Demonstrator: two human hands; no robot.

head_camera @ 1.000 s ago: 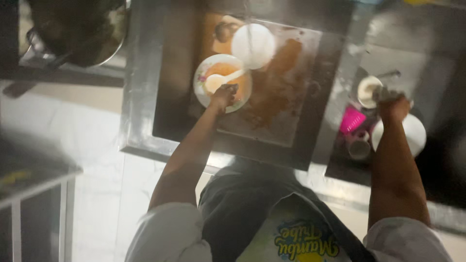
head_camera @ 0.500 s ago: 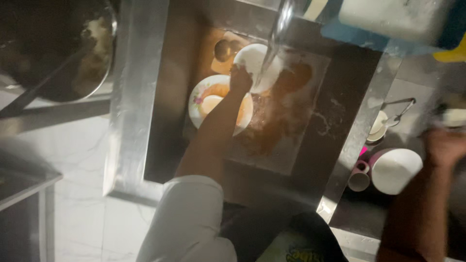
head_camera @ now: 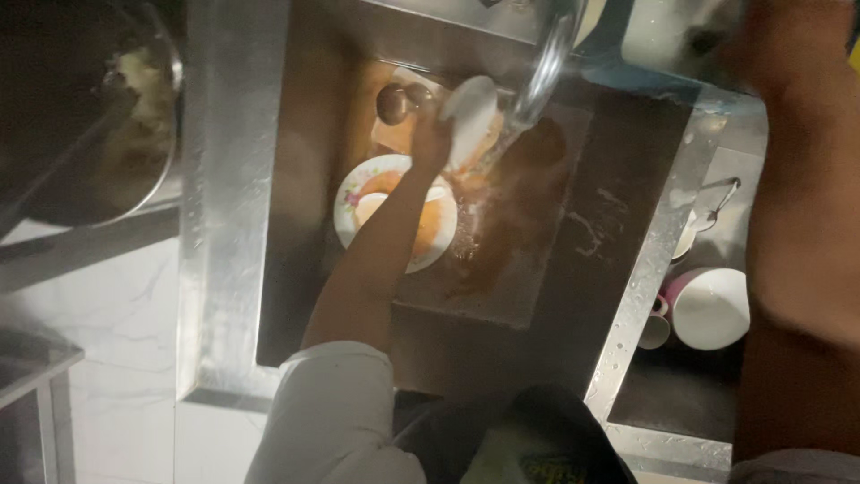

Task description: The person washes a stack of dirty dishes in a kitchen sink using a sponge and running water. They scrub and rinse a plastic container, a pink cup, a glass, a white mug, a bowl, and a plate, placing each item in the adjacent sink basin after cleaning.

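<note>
Left hand holds a white dish under the running tap; right hand raised at the frame's upper right.

Left hand (head_camera: 432,139) fingers clamped on the white dish (head_camera: 469,116), tilted, beneath the faucet (head_camera: 545,67). A soiled plate (head_camera: 394,211) lies in the sink (head_camera: 269,224) just below the fingers. Right hand (head_camera: 788,45) blurred; finger state cannot be told.

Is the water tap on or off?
On. Water runs from the curved metal tap onto the white bowl held tilted by the left hand.
</note>
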